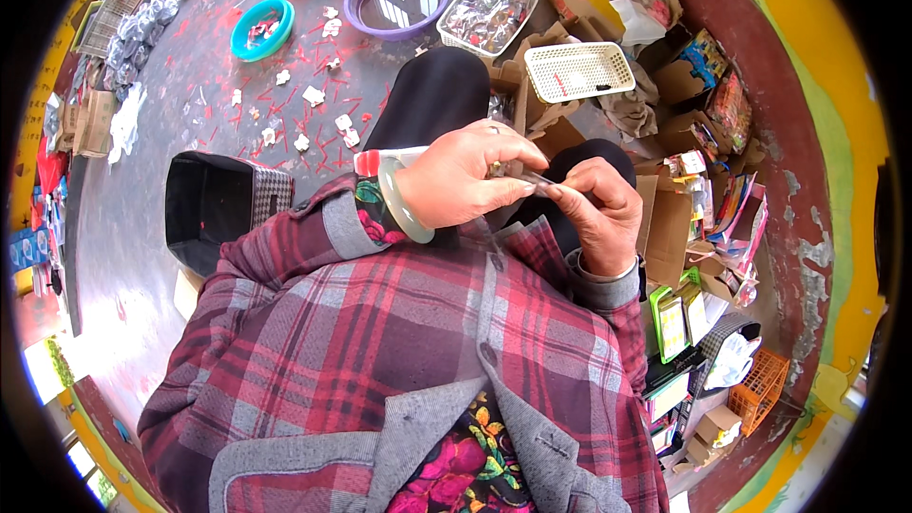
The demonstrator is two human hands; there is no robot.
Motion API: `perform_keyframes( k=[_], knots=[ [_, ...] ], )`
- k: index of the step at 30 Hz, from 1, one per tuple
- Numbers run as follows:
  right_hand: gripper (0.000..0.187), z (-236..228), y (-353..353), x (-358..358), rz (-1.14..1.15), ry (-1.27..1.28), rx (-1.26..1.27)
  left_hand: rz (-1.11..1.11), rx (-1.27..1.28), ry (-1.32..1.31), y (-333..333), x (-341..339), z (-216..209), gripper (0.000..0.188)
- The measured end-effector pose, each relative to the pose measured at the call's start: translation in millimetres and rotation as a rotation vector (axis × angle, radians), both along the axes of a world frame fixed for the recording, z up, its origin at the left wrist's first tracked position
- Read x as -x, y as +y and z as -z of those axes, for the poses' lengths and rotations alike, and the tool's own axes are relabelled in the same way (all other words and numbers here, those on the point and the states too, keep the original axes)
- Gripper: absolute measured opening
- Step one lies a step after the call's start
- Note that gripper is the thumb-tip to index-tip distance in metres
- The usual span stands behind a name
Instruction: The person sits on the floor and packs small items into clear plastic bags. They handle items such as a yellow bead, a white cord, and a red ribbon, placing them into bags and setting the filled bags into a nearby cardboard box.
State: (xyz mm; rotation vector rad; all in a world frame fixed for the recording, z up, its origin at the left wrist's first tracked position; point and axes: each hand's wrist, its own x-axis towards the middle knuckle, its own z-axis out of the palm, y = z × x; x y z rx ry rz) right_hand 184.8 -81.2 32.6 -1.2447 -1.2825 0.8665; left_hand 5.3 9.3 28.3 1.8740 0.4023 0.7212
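A: Where is the thing being worked on?

B: Up over the lap. It's a small thin piece (539,182), spanning the gap between the two hands. I can't tell what it is; too little of it shows.

A: And the fingers?

B: On the left hand (467,171), thumb and forefinger are nearly together, pinched on one end. The right hand (600,214) has thumb and index fingertips close together at the other end, the remaining fingers loosely curled.

A: How would you handle it well?

B: I'd pinch lightly with the pads, near the working spot, so it doesn't bend or flick away. Let one hand steady while the other makes small movements. Elbows tucked in should calm any wobble, and I'd watch the bangle (405,199) and cuffs don't snag.

A: Anything close by to mind?

B: The white basket (568,65) sits just past the right knee. Farther out are the purple basin (352,5) and teal bowl (255,54) on the floor (204,85). I'd stay above the lap; a dropped piece might get lost among the red scraps (334,144).
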Motion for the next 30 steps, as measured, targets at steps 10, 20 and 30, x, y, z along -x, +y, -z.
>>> perform_keyframes(
  k=[10, 20, 30],
  knots=[
    [0.010, -2.5, 3.1, 4.8, -0.059, -0.211, -0.090, 0.042, -0.085, 0.103, -0.3, 1.6, -0.8, 0.005],
    [0.007, -7.5, -1.3, -0.7, -0.020, -0.034, -0.058, -0.065, -0.145, 0.122, 4.0, 8.2, -7.1, 0.005],
    [0.011, 12.8, -1.0, -0.1, -0.031, 0.459, 0.051, 0.151, 0.909, -0.166, 4.4, 4.3, -3.1, 0.016]
  ],
)
